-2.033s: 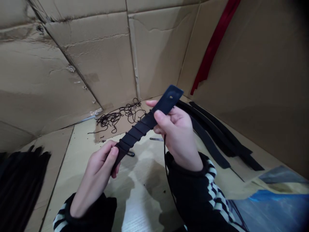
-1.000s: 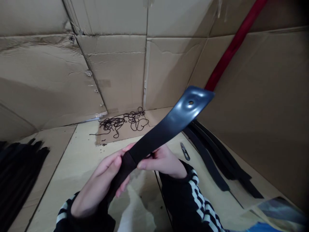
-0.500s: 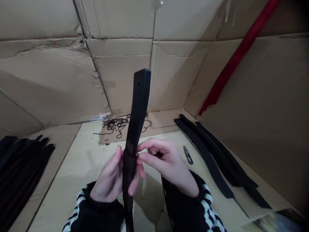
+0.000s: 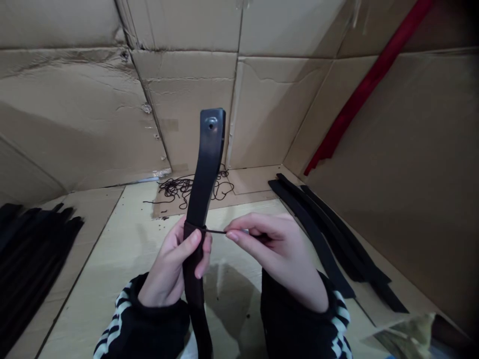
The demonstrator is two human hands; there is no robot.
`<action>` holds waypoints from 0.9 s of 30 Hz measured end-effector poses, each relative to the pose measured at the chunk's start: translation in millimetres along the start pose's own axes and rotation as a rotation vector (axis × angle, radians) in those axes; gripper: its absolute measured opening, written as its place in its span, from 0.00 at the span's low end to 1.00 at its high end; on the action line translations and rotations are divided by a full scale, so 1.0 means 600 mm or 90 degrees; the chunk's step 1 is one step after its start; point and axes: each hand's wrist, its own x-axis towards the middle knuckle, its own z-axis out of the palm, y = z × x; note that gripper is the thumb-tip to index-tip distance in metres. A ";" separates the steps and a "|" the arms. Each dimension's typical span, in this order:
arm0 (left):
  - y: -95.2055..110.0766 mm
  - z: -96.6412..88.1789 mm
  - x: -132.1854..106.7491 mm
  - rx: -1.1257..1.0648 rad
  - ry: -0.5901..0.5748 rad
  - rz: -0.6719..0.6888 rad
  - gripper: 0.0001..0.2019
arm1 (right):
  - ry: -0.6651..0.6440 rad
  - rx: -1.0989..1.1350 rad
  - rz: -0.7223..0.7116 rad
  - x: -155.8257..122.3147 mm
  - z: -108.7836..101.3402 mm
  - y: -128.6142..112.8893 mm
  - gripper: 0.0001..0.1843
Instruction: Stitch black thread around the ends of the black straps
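Note:
A long, curved black strip (image 4: 205,174) stands upright in front of me, with a small hole near its top end. Dark brown wrapping (image 4: 193,269) covers its lower part, ending in a band at mid-height. My left hand (image 4: 179,254) is closed around the strip there, thumb pressed on the band. To the right, my right hand (image 4: 275,249) pinches a thin dark cord (image 4: 216,231) between thumb and index finger. The cord runs taut and level from the band's edge to those fingertips.
A tangle of dark cord (image 4: 175,187) lies on cardboard at the back. Several black strips (image 4: 318,234) rest at the right, and more dark strips (image 4: 37,259) at the left. Cardboard walls (image 4: 190,104) enclose the table; a red strip (image 4: 370,85) hangs on the right one.
My right hand has moved right, away from the strip, drawing the cord out straight. My left thumb has come onto the band. The strip has turned slightly and shifted left.

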 end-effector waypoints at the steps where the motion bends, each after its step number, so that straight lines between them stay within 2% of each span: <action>1: 0.000 0.002 0.000 -0.007 -0.001 -0.013 0.15 | 0.009 -0.005 -0.005 -0.001 -0.001 -0.003 0.05; 5: -0.001 0.010 -0.004 -0.002 0.036 -0.050 0.25 | 0.012 -0.019 -0.018 -0.004 -0.006 -0.010 0.05; 8: 0.001 0.014 -0.007 0.022 0.082 -0.029 0.22 | -0.008 -0.035 -0.046 -0.006 -0.008 -0.014 0.05; 11: 0.002 0.014 -0.007 0.038 0.093 -0.004 0.21 | -0.015 -0.054 -0.078 -0.009 -0.010 -0.015 0.05; 18: 0.000 0.011 -0.005 0.045 0.073 0.016 0.22 | -0.019 -0.077 -0.066 -0.011 -0.013 -0.018 0.05; 22: 0.003 0.017 -0.011 0.040 0.079 -0.015 0.23 | -0.017 -0.077 -0.044 -0.007 -0.012 -0.014 0.06; 24: 0.003 0.020 -0.013 0.025 0.054 -0.034 0.19 | -0.020 -0.073 -0.030 -0.004 -0.007 -0.008 0.06; 27: 0.001 0.020 -0.012 -0.030 -0.025 -0.054 0.15 | -0.010 -0.041 -0.014 0.002 0.010 0.007 0.03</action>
